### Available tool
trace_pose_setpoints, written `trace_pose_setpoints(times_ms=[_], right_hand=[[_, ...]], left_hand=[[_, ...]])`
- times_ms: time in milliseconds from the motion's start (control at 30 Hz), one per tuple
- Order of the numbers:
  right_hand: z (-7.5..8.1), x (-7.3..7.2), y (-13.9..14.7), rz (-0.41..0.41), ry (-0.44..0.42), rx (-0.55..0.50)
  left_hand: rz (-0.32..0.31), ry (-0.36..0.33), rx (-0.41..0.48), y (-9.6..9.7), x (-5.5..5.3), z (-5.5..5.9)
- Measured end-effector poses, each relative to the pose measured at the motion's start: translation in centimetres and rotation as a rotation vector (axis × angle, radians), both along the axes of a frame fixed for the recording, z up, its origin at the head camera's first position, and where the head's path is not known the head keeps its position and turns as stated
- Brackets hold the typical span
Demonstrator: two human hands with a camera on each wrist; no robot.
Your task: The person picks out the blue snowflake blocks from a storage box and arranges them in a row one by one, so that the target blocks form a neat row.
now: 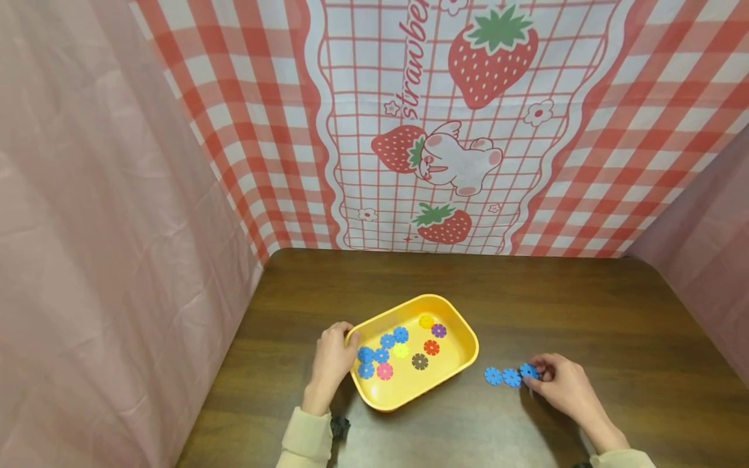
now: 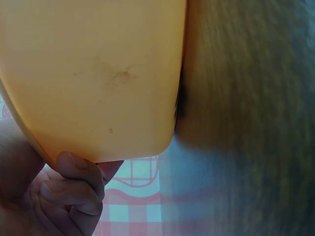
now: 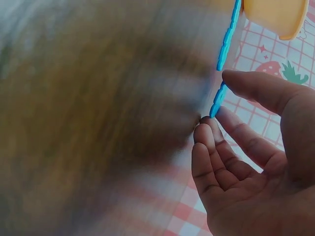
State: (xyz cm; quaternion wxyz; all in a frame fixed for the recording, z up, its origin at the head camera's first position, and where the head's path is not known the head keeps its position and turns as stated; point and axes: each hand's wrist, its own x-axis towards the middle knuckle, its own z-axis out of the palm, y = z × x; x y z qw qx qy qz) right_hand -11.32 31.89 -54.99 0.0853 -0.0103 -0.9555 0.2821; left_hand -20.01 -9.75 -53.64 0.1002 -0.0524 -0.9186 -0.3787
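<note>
My left hand (image 1: 335,354) grips the left rim of a yellow plastic tub (image 1: 415,392), thumb over the edge and fingers curled outside, as the left wrist view shows. To the right of the tub, my right hand (image 1: 564,383) pinches a blue snowflake disc (image 1: 529,370) between thumb and fingertips. In the right wrist view this held disc (image 3: 219,98) appears edge-on, tilted. Two more blue snowflake discs, one at the left (image 1: 493,376) and one in the middle (image 1: 512,377), lie in a row on the table beside it.
Inside the tub lie several blue discs (image 1: 381,355), plus pink (image 1: 384,371), brown (image 1: 419,361), red (image 1: 431,347), purple (image 1: 439,331) and yellow ones (image 1: 426,322). The brown wooden table (image 1: 544,292) meets a strawberry-print cloth (image 1: 445,221) behind. A pink curtain (image 1: 117,260) hangs at the left.
</note>
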Motion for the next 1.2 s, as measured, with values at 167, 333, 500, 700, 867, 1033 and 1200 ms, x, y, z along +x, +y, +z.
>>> trace_pose_setpoints(times_ms=[167, 333, 500, 700, 867, 1033, 1200], right_hand=[[-0.24, 0.05, -0.02, -0.002, -0.013, 0.012], [-0.26, 0.18, -0.05, 0.001, -0.033, 0.011], [-0.20, 0.29, 0.00, 0.004, -0.065, 0.013], [-0.20, 0.34, 0.05, 0.012, -0.087, 0.009], [-0.20, 0.41, -0.01, 0.001, -0.086, 0.009], [-0.12, 0.37, 0.03, 0.002, -0.102, 0.003], [0.18, 0.16, 0.01, 0.005, -0.136, -0.009]], left_hand=[[0.006, 0.014, -0.001, 0.01, 0.11, -0.03], [0.007, 0.045, -0.015, 0.04, 0.16, -0.12], [0.006, 0.045, -0.016, 0.04, 0.13, -0.21], [0.007, 0.043, -0.011, 0.04, 0.12, -0.33], [0.005, 0.038, -0.004, 0.03, 0.10, -0.40], [0.001, 0.038, -0.002, 0.01, 0.02, -0.37], [0.001, 0.030, 0.006, 0.02, -0.06, -0.21]])
